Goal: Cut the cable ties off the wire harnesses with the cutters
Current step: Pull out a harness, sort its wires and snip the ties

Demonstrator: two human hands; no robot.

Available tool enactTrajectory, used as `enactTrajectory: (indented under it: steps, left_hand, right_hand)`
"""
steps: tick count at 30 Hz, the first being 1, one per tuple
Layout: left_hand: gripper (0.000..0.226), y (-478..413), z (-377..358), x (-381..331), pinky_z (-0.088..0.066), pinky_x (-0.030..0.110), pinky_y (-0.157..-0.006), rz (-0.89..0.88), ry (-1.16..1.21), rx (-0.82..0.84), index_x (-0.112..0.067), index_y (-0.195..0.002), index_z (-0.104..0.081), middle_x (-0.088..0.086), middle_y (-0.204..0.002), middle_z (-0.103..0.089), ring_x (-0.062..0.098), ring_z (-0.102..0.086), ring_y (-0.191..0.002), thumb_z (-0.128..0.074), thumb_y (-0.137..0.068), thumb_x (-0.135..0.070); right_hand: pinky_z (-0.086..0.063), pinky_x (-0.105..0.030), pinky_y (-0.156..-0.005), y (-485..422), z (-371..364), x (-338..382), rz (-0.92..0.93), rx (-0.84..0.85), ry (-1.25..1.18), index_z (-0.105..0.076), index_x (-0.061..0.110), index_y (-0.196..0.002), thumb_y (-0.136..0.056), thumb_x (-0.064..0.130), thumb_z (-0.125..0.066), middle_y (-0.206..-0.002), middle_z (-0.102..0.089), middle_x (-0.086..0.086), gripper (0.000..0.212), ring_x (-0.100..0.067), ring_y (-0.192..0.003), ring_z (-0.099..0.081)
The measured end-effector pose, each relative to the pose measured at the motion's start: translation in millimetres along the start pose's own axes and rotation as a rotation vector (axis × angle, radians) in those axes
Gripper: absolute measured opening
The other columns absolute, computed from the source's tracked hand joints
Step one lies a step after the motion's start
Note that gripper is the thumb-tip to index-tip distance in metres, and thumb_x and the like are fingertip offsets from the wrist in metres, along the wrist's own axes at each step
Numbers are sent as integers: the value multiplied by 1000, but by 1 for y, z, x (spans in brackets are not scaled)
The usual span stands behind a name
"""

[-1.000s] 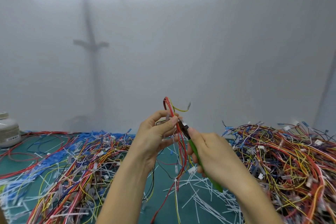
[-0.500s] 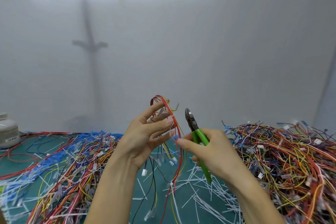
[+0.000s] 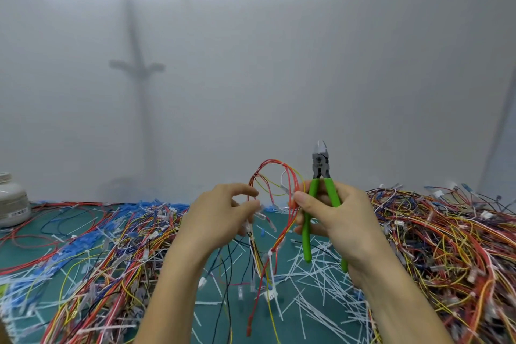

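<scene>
Done: plenty, judging by cut ties (image 3: 315, 276) strewn near centre.
Remaining: white tie (image 3: 270, 255) on harness (image 3: 292, 190); probably right pile (image 3: 446, 246) too.
Grip: left hand (image 3: 217, 218) pinching harness, right hand (image 3: 349, 226) clenching cutters (image 3: 306, 232).

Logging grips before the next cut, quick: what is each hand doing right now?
Left hand: pinches the wire harness.
Right hand: grips the green cutters, also pinning harness wires.

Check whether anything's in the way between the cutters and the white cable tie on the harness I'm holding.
Nothing visible blocks it. The cable tie sits low on the harness, in open air above the table. But the cutters in the right hand point upward, away from it, so they would probably need turning down first.
</scene>
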State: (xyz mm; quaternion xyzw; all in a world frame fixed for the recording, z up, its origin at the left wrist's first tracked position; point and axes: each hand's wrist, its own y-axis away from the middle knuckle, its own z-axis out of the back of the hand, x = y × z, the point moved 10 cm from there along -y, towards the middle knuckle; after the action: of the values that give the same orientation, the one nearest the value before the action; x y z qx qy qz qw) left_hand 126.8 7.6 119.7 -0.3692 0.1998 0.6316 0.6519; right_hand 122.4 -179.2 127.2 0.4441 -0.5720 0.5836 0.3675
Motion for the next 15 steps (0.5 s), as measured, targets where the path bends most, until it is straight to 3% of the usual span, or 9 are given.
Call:
enactTrajectory:
  steps: [2, 4, 7, 9, 11, 13, 15]
  left_hand:
    - [17, 2, 10, -11, -50, 32, -84, -73, -277, -89, -43, -107, -66, -13, -103, -62, 12, -63, -93, -58, -93, -38]
    - [17, 5, 10, -25, -46, 31, -90, -188, -213, -66, -40, -103, -68, -15, -113, -53, 8, -56, -104, -61, -92, -29]
    - [9, 14, -13, -42, -52, 31, -92, -290, 88, 236, -29, -97, -73, -13, -99, -70, 4, -65, -97, -65, -92, -31]
    - [13, 22, -35, -43, -53, 34, -92, -288, 119, 435, -24, -95, -73, -5, -93, -74, 10, -69, -94, -67, -92, -35]
    - [17, 24, -48, -39, -52, 32, -88, -284, 52, 516, -22, -95, -75, -4, -92, -74, 10, -67, -91, -65, -92, -36]
    - [21, 29, -53, -38, -46, 21, -82, -291, 59, 589, -24, -101, -75, -10, -89, -73, 2, -63, -87, -60, -96, -38]
    - [24, 35, -54, -40, -48, 27, -88, -310, 152, 659, -21, -107, -74, -6, -97, -74, 10, -64, -95, -55, -99, -34]
  right_hand:
    - [-62, -37, -62, 0, 1, -1, -2, -11, 0, -69, 3, -91, -90, 5, -67, -63, -69, -2, 3, -15, -56, -62]
    - [-62, -38, -63, 0, 2, -2, -4, -22, -3, -70, 5, -91, -91, 6, -66, -65, -70, -2, 4, -14, -57, -62]
    - [-62, -37, -61, 0, 4, -1, 6, -50, -29, -70, 7, -91, -91, 7, -66, -70, -71, -6, 4, -14, -57, -63]
    - [-61, -35, -58, 0, 7, 0, 7, -83, -57, -71, 8, -91, -90, 7, -67, -74, -73, -7, 5, -15, -58, -63]
    - [-61, -36, -58, 0, 9, -1, 3, -98, -67, -71, 7, -93, -90, 7, -67, -76, -74, -6, 5, -16, -59, -64]
    - [-60, -34, -57, 0, 10, -3, -2, -109, -61, -70, 7, -93, -90, 7, -67, -77, -75, -6, 5, -16, -60, -65]
    - [-59, -30, -55, 1, 13, -3, -2, -126, -55, -69, 9, -92, -90, 8, -66, -76, -75, -4, 3, -15, -60, -68]
